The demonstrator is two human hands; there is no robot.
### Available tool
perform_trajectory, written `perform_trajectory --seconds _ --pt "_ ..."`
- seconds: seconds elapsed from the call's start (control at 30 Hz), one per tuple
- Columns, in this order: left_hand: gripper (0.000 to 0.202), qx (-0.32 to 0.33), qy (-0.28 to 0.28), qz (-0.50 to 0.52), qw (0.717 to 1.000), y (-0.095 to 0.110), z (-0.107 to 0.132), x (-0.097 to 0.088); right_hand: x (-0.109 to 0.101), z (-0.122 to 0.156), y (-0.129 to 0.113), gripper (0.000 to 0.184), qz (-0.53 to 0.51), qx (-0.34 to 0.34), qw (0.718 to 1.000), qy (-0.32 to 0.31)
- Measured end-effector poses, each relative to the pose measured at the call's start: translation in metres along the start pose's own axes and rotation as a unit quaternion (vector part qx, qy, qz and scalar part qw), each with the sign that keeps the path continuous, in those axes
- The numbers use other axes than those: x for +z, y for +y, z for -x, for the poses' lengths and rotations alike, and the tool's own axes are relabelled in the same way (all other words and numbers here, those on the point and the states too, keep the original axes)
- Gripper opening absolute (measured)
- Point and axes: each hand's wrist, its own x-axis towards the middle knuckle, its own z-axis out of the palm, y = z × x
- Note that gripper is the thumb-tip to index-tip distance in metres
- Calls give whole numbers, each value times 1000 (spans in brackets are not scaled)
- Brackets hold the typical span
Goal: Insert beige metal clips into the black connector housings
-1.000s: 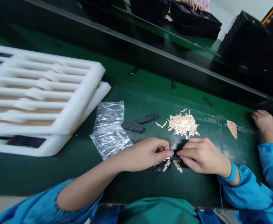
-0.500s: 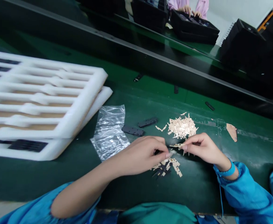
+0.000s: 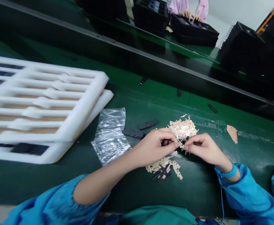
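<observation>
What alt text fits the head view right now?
A person's left hand and right hand pinch a small pale piece between them, near a heap of similar pieces on a green table. White foam trays and clear plastic lie to the left.

From where I stand, 1 small, flat, cream-coloured strip [image 3: 181,145] is pinched at a slant between the left hand [image 3: 158,144] and the right hand [image 3: 202,147], its ends covered by fingertips. Just beyond it rises a bright, jumbled mound of similar cream strips [image 3: 183,127]. On the hands' near side, a looser, flatter scatter of thin cream and black pieces [image 3: 176,168] overlaps at odd angles.
</observation>
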Motion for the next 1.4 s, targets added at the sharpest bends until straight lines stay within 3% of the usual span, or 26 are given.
perform_trajectory --seconds 0.1,0.23,0.33,0.43,0.53,0.6,0.73,0.83,0.93,1.13,1.3,1.4 --pt "20 25 -18 -134 990 -10 4 3 -10 -1 -3 12 27 -1 999 33" --pt "28 93 -74 -275 954 -20 10 4 -19 -2 -5 12 13 7 995 99" --pt "26 100 -72 -247 961 -18 11 3 -16 -3 -6 14 4 5 995 100" --pt "15 78 2 -102 992 -11 6 3 -4 -3 -5 14 -13 -3 995 95" --pt "20 40 69 29 996 -5 1 3 8 -3 -1 13 -32 -10 997 73" --pt "24 21 72 58 995 -4 -1 2 14 -2 1 13 -31 -7 998 50" --pt "25 3 19 80 997 -4 0 5 18 1 6 13 -9 15 1000 12" --pt "19 -13 60 59 996 -4 1 10 17 1 6 12 -6 -1 1000 23" --pt "15 20 122 -8 992 -4 3 13 17 0 5 12 -10 -28 998 57" --pt "24 140 77 -95 983 -10 11 15 18 1 2 13 3 -37 995 87" --pt "19 195 157 -153 956 -10 13 17 18 2 1 14 40 -57 991 117" --pt "22 211 134 -161 955 -9 13 18 18 3 2 14 52 -71 991 104"
